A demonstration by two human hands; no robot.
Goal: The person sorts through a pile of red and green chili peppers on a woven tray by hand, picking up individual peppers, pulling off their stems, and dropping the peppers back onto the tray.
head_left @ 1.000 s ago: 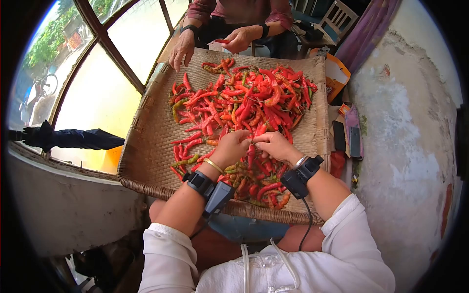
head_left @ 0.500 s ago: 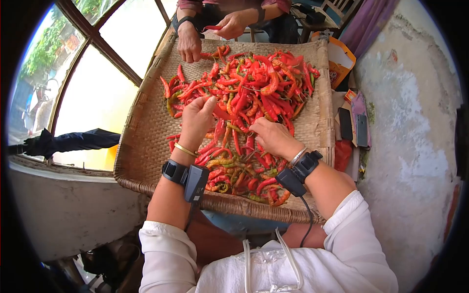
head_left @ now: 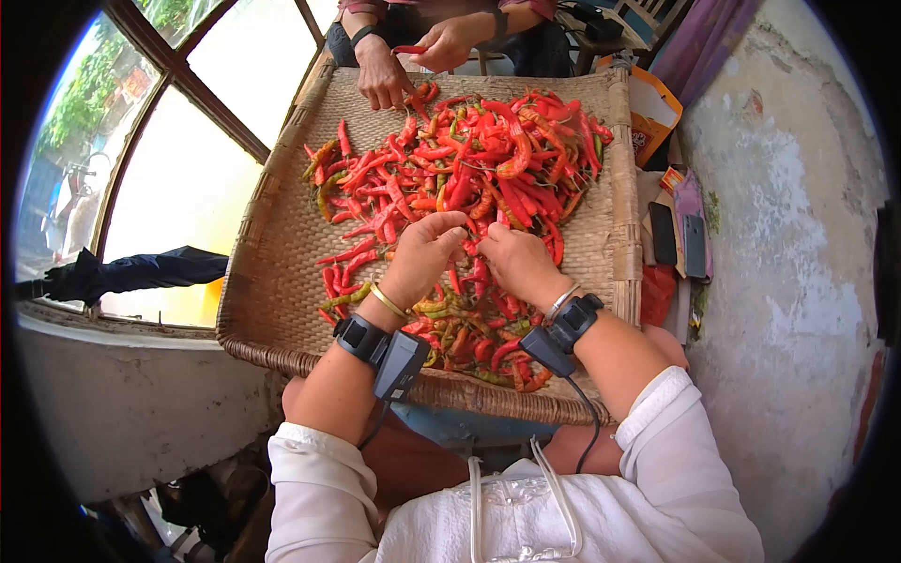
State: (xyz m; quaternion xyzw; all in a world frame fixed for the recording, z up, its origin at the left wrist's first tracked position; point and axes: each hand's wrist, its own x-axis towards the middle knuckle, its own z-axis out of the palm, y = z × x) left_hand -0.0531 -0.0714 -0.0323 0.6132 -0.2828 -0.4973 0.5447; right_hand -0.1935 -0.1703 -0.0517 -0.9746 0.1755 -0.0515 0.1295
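A woven bamboo tray (head_left: 272, 291) holds a heap of red chili peppers (head_left: 526, 178), some with green or orange patches. Over the near part of the heap, my left hand (head_left: 427, 255) has its thumb and fingers drawn together. Close beside it, my right hand (head_left: 521, 266) is also pinched, its fingertips nearly meeting those of the left. Against the red heap I cannot make out what either hand holds. Greener, wrinkled chili peppers (head_left: 460, 333) lie below both hands, nearer to me.
Across the tray, another person's hand (head_left: 383, 80) reaches onto peppers at the far edge, while their other hand (head_left: 446, 45) holds a red chili pepper. Two phones (head_left: 663, 235) lie right of the tray by a wall. A folded dark umbrella (head_left: 150, 272) is at the left window.
My left hand has moved right and slightly toward me, up to my right hand, which has barely shifted. The other person's reaching hand has moved right onto peppers at the far edge.
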